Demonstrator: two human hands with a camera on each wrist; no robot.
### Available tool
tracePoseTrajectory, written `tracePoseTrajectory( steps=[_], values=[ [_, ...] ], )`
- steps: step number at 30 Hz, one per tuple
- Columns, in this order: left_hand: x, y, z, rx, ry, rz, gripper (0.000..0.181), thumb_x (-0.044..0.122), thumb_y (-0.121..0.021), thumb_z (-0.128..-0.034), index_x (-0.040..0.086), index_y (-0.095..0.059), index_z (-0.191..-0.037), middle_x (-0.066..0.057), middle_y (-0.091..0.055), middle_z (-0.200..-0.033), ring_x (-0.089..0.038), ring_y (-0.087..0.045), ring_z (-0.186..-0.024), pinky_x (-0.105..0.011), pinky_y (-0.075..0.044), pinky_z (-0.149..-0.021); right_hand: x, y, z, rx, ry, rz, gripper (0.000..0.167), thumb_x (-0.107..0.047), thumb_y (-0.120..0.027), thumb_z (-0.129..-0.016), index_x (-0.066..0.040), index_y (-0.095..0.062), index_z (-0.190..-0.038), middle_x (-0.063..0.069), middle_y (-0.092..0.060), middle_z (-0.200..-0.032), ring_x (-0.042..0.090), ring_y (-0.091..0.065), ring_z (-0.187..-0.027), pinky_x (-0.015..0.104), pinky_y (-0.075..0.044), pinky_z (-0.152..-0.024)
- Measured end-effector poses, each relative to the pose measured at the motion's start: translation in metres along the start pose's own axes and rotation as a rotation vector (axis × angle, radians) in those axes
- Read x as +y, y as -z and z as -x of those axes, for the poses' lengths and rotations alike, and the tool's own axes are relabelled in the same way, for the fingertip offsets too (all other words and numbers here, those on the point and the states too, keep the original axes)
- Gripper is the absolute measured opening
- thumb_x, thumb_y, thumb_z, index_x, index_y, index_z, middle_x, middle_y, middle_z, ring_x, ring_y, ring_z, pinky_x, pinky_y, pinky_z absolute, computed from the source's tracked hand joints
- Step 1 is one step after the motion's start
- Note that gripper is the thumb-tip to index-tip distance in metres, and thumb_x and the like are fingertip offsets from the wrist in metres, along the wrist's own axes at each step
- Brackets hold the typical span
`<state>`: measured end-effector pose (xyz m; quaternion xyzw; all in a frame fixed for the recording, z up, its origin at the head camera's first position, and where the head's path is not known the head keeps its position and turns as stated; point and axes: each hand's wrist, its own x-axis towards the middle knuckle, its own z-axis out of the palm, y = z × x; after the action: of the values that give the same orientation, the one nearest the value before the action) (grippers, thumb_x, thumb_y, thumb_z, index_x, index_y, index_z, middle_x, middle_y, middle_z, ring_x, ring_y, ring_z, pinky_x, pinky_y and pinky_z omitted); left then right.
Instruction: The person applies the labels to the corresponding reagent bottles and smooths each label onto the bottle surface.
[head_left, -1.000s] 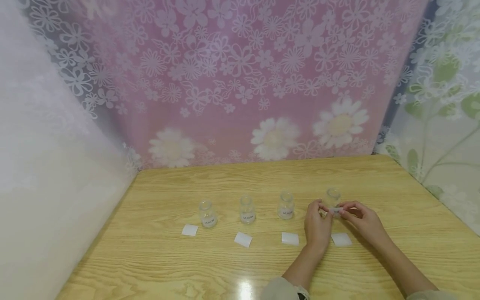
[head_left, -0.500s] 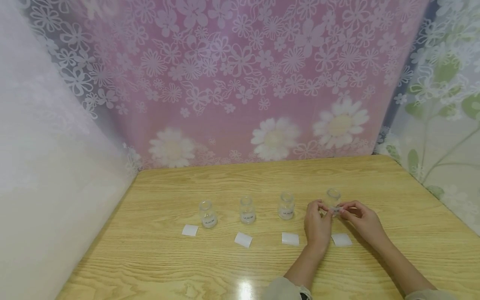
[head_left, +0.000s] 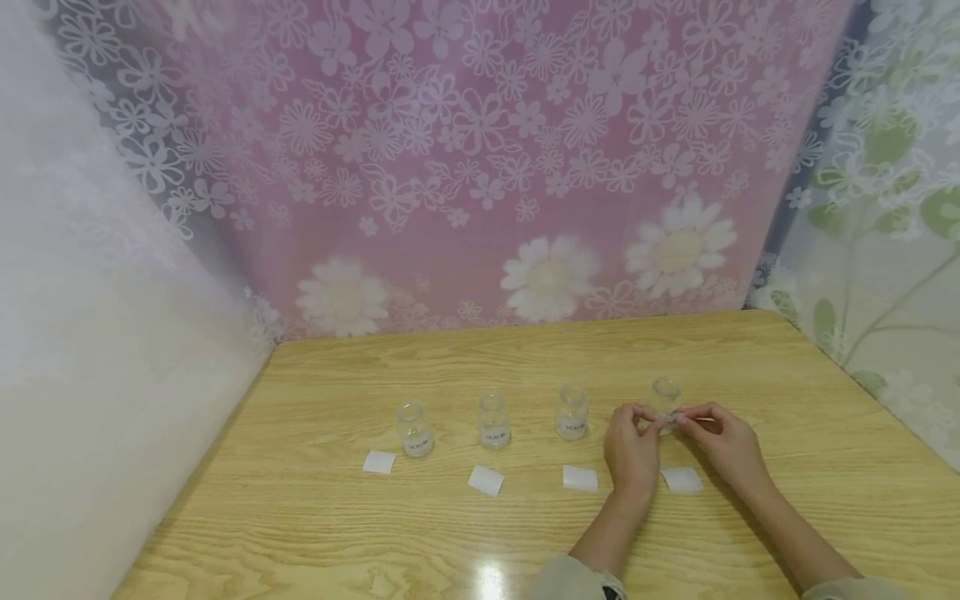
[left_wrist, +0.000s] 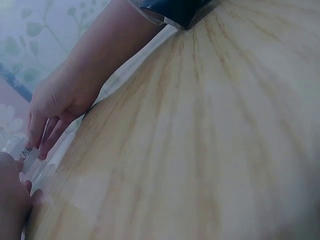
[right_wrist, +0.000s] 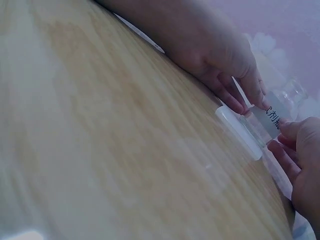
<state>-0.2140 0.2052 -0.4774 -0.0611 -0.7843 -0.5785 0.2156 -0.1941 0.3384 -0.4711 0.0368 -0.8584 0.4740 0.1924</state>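
Note:
Both hands meet at the rightmost clear glass bottle [head_left: 666, 393], which stands upright on the wooden table. A white label [right_wrist: 272, 119] with dark handwriting lies across the bottle's front. My left hand [head_left: 632, 450] pinches one end of that label, and my right hand [head_left: 726, 446] pinches the other. Thin white edges show between the fingers of the left hand [right_wrist: 215, 60] in the right wrist view and of the right hand [left_wrist: 65, 97] in the left wrist view. Whether the label is stuck down cannot be told. The fingers partly hide the bottle's lower part.
Left of the hands stand three similar labelled glass bottles [head_left: 572, 412], [head_left: 494, 421], [head_left: 416, 429]. Several small white paper pieces lie in front of the bottles, one paper [head_left: 682, 480] between the forearms. Flowered curtains [head_left: 480, 167] close off the table's back and sides.
The label between the hands now looks thinner and its writing no longer shows in the head view. Both hands have barely shifted; the other bottles and papers stay put.

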Motion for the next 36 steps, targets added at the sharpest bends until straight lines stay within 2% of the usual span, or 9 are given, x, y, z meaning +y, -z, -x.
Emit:
tracePoseTrajectory(
  steps=[4,7,11,15,23,28,32,36],
  values=[
    [0.000,0.000,0.000,0.012,0.010,0.000,0.018,0.015,-0.077,-0.0724,0.019,-0.060,-0.075,0.011,-0.064,-0.098,-0.001,-0.049,-0.065,-0.016,-0.040,-0.055,0.000,0.000,0.000,0.019,-0.006,0.024,0.026,-0.019,-0.062,-0.089,0.006,-0.059,-0.098,0.022,-0.061,-0.104,-0.011,-0.052,-0.083,0.009,-0.044,-0.068],
    [0.000,0.000,0.000,0.006,0.028,0.035,0.021,0.012,-0.077,-0.0719,0.019,-0.058,-0.078,0.010,-0.065,-0.096,-0.002,-0.053,-0.069,-0.018,-0.043,-0.057,0.000,-0.001,0.000,0.028,-0.016,0.018,0.025,-0.018,-0.063,-0.089,0.005,-0.060,-0.097,0.019,-0.062,-0.100,-0.009,-0.054,-0.081,0.010,-0.045,-0.068],
    [0.001,0.001,0.000,-0.010,0.051,0.086,0.025,0.009,-0.076,-0.0727,0.016,-0.058,-0.088,0.008,-0.064,-0.092,-0.008,-0.060,-0.081,-0.019,-0.048,-0.063,0.000,-0.001,0.000,0.029,-0.029,0.000,0.026,-0.019,-0.063,-0.088,0.005,-0.060,-0.099,0.016,-0.063,-0.097,-0.007,-0.056,-0.080,0.011,-0.046,-0.067],
    [0.003,0.002,0.000,-0.017,0.054,0.116,0.032,0.007,-0.076,-0.0736,0.013,-0.062,-0.101,0.002,-0.065,-0.095,-0.012,-0.062,-0.087,-0.020,-0.050,-0.067,-0.001,-0.001,0.001,0.023,-0.020,-0.005,0.030,-0.018,-0.062,-0.089,0.007,-0.056,-0.106,0.020,-0.061,-0.100,-0.009,-0.055,-0.081,0.010,-0.044,-0.068],
    [0.003,0.004,0.001,-0.047,0.036,0.167,0.036,0.003,-0.072,-0.0763,0.013,-0.064,-0.109,0.000,-0.062,-0.103,-0.012,-0.060,-0.092,-0.017,-0.048,-0.065,0.002,-0.001,0.001,-0.033,0.048,-0.088,0.040,-0.010,-0.060,-0.090,0.008,-0.046,-0.124,0.027,-0.053,-0.113,-0.005,-0.055,-0.089,0.012,-0.046,-0.071],
    [0.002,0.004,0.001,-0.062,0.052,0.177,0.037,0.005,-0.070,-0.0803,0.012,-0.061,-0.115,0.000,-0.059,-0.106,-0.009,-0.057,-0.083,-0.018,-0.047,-0.061,0.003,-0.001,-0.003,-0.078,0.116,-0.094,0.042,-0.001,-0.060,-0.088,0.010,-0.042,-0.125,0.028,-0.047,-0.120,-0.007,-0.051,-0.094,0.013,-0.046,-0.072],
    [0.003,0.003,0.001,-0.054,0.024,0.194,0.041,0.003,-0.069,-0.0809,0.012,-0.060,-0.119,0.000,-0.058,-0.112,-0.010,-0.057,-0.085,-0.018,-0.048,-0.063,0.000,-0.001,-0.007,-0.087,0.135,-0.066,0.045,0.003,-0.061,-0.086,0.011,-0.041,-0.126,0.030,-0.047,-0.119,-0.010,-0.045,-0.096,0.010,-0.043,-0.073],
    [0.002,0.004,0.000,-0.047,-0.004,0.196,0.037,0.005,-0.069,-0.0804,0.014,-0.063,-0.115,0.002,-0.061,-0.107,-0.009,-0.057,-0.085,-0.018,-0.048,-0.064,-0.003,-0.001,-0.009,-0.109,0.136,-0.065,0.047,0.002,-0.063,-0.085,0.010,-0.040,-0.125,0.029,-0.047,-0.117,-0.010,-0.043,-0.098,0.011,-0.043,-0.074]
  ],
)
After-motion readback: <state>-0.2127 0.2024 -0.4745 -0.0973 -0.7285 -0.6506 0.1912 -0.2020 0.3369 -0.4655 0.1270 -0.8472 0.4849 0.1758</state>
